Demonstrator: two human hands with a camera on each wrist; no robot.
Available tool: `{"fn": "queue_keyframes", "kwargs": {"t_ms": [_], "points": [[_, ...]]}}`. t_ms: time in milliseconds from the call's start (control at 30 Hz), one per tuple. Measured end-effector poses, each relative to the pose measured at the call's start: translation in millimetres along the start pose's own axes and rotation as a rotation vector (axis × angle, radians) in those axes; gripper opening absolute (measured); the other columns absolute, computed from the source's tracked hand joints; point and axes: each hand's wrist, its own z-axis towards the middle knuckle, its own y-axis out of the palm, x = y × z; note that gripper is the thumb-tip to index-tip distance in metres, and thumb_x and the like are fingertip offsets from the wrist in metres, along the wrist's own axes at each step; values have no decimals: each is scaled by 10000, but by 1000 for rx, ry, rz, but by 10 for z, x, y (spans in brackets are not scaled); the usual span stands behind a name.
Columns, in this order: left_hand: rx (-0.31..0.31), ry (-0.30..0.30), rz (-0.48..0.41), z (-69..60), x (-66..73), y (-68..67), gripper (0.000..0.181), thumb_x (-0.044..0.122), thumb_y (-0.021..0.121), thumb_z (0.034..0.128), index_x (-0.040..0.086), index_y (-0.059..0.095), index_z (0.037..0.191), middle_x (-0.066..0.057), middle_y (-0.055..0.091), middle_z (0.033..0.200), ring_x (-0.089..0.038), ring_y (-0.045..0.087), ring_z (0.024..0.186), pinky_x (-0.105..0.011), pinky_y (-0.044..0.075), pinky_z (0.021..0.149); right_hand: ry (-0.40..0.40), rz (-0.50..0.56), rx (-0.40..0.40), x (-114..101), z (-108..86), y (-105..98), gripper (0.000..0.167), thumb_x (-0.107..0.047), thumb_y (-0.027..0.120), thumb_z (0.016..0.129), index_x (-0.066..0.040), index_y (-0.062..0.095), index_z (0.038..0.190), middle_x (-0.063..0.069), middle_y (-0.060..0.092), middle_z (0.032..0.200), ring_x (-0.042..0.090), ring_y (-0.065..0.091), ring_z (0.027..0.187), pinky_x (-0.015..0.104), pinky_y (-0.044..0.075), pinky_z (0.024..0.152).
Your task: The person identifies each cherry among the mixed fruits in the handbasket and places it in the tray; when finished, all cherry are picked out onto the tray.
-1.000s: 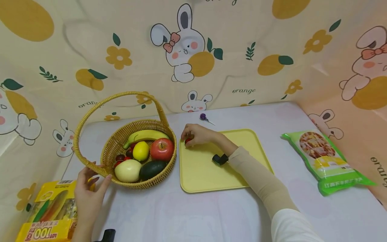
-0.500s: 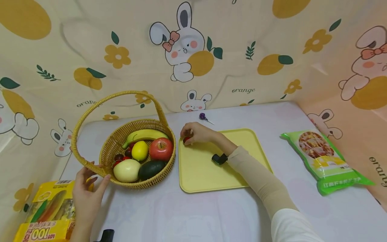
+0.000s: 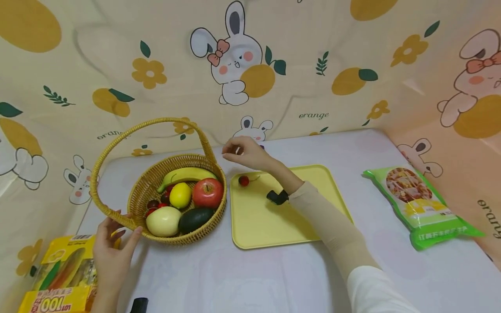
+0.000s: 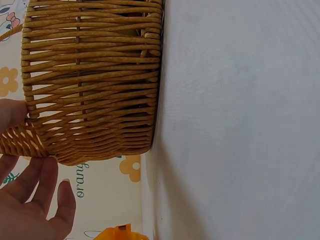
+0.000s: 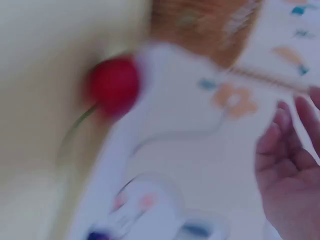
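A woven basket holds a banana, a yellow lemon, a red apple, a pale round fruit, a dark green fruit and several cherries. The left hand grips the base of its handle; in the left wrist view that hand has thumb and fingertips against the wicker. On the yellow tray, near its back left corner, lies one red cherry with a stem. The right hand hovers behind it, fingers loosely bent and holding nothing; the right wrist view shows this hand apart from the cherry.
A green snack bag lies at the right of the table. At the front left is a yellow package. Behind the right hand, a small purple item is mostly hidden. Patterned cloth stands around the back and sides.
The right hand has let go of the cherry, which now lies on the tray, and has risen back and slightly left. The left hand keeps its grip on the basket.
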Motion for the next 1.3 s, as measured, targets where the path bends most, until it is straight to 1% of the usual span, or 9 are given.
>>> {"fn": "queue_keyframes", "kwargs": {"t_ms": [100,167,400,500,600,733,833,1033,1300], "points": [[2,14,-2,-2,-20,-1,561,-65,741,845,23,532,1358,-5,632,1173,-63,532,1034,-151,412,873,-70,68,18,-273,184,161,61,-55,668,937,-13,699,969,69,679,869,161,583,770,275,484,673],[0,19,4,-1,-30,1,558,-59,744,845,35,538,1354,-23,639,1177,-61,533,1034,-150,415,868,-94,91,-42,-440,334,298,72,-57,666,940,-10,700,983,70,678,879,165,578,759,268,485,677],[6,32,1,14,-33,-24,560,-75,749,832,19,543,1345,-15,640,1163,-68,542,1037,-155,422,863,-54,-23,-551,-761,982,924,213,-100,688,934,-11,683,1127,60,673,1035,117,609,938,193,490,838],[3,41,-26,25,-46,-33,561,-98,740,828,3,542,1343,5,632,1153,-82,546,1034,-168,425,863,14,-2,-658,-775,1188,1245,276,-90,701,922,16,673,1175,101,671,1114,126,612,999,171,481,854],[-4,40,-31,29,-63,-29,567,-99,743,825,6,542,1345,28,618,1153,-82,542,1041,-170,428,866,104,48,-698,-749,1312,1513,286,-47,705,909,33,670,1181,118,670,1142,129,612,1001,172,495,825],[-9,45,-29,17,-62,-18,581,-101,746,822,-9,535,1355,12,605,1172,-79,539,1056,-166,430,867,265,62,-738,-722,1388,1717,226,-12,695,904,11,679,1128,91,659,1042,151,599,856,253,518,747],[-14,52,-34,15,-42,-9,583,-104,740,827,-19,527,1363,-29,603,1186,-83,538,1060,-172,430,876,340,-15,-779,-707,1414,1766,179,-9,683,911,6,692,1090,62,653,942,170,552,731,297,498,693],[-18,48,-10,21,-14,5,576,-84,737,840,-5,522,1368,-34,604,1195,-72,525,1075,-164,419,883,410,-131,-863,-666,1417,1782,202,-12,730,882,-2,702,1082,30,663,951,119,574,765,240,503,700],[-17,7,-14,9,-45,-20,581,-69,744,843,-22,508,1372,19,570,1176,-79,521,1038,-155,418,882,466,-187,-839,-653,1371,1853,276,-42,740,883,-61,676,1151,-10,635,1070,105,582,927,240,526,793]]}}
